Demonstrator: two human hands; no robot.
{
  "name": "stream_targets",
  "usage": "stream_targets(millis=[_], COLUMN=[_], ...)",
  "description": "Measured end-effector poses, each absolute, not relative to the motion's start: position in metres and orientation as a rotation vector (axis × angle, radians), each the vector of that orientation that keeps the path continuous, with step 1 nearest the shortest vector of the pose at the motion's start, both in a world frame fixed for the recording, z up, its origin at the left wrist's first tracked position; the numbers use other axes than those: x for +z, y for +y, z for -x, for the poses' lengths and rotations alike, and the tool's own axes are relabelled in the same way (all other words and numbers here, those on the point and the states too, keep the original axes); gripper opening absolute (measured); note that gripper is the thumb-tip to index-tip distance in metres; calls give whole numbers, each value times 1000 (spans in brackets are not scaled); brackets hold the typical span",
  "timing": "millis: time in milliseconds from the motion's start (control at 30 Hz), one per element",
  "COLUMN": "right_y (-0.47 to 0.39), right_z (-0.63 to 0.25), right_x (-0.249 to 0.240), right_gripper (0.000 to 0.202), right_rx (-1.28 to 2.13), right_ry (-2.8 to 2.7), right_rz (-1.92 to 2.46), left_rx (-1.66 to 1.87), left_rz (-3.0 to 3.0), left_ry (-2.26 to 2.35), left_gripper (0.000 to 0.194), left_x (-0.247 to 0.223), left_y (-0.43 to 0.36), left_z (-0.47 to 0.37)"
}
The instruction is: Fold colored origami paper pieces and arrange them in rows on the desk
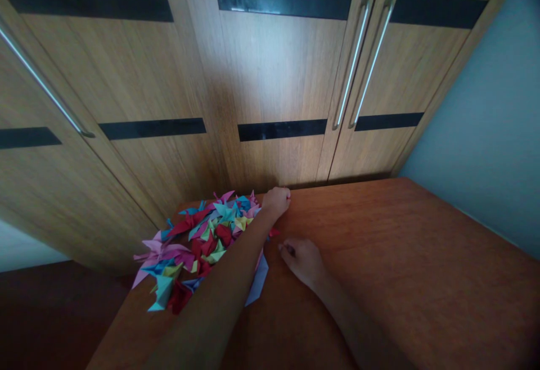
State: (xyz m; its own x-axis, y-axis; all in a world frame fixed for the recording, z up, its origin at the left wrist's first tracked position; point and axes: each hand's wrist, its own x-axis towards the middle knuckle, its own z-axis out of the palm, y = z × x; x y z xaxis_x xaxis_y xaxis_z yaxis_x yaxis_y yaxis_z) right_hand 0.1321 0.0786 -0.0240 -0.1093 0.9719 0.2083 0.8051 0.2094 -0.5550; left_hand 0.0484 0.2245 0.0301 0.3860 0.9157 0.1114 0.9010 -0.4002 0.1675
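Folded paper heap (223, 235): one, loosely spread; well over a dozen pieces, overlapping too much for an exact count; pointed, winged, crisply creased shapes in red, pink, blue, turquoise, pale green and yellow.
Heap's place: on one reddish-brown tabletop (400, 257), wood-grained and smooth, which reaches well out to the right of the heap.
Pink piece (158, 251): one of the larger ones, its long points spread at the heap's left edge.
Turquoise piece (162, 291): one, at the heap's near left corner, beside a dark red one.
Pale blue paper (258, 284): one flat-looking, straight-edged part visible at the heap's near right, partly hidden by the left forearm (223, 291).
Left hand (276, 201): one, just beside the heap's far right end, fingers curled inward; whether they clamp anything cannot be told.
Right hand (304, 260): one, to the right of the heap and apart from the left hand, fingers loosely bent; whether the fingertips meet or hold something cannot be told.
Cabinet (274, 72): one, behind the heap, with light brown wood-grained fronts.
Dark strips (282, 130): seven in view on those fronts, glossy and flat.
Handles (352, 63): three, long slim metal bars, one up and left of the heap, two up and right.
Wall (476, 150): one, plain pale blue-grey, far right of the heap.
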Motion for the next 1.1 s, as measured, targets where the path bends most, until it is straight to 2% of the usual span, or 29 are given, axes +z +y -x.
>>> stream_targets(millis=[233,433,733,1100], right_y=[78,78,75,76], right_z=[-133,-132,-132,-132], right_x=[-23,-21,-20,-22], right_gripper=[32,32,34,34], right_rx=[441,452,410,430], right_ry=[-1954,-1957,-1970,-1954], right_rz=[1652,1674,1650,1621], left_rx=[319,238,181,317], left_rz=[-2524,-2570,-2708,-2704], left_ry=[1732,1660,1538,1475], left_gripper=[28,19,14,11], left_x=[51,67,59,51], left_y=[227,215,171,169], left_z=[-26,7,19,25])
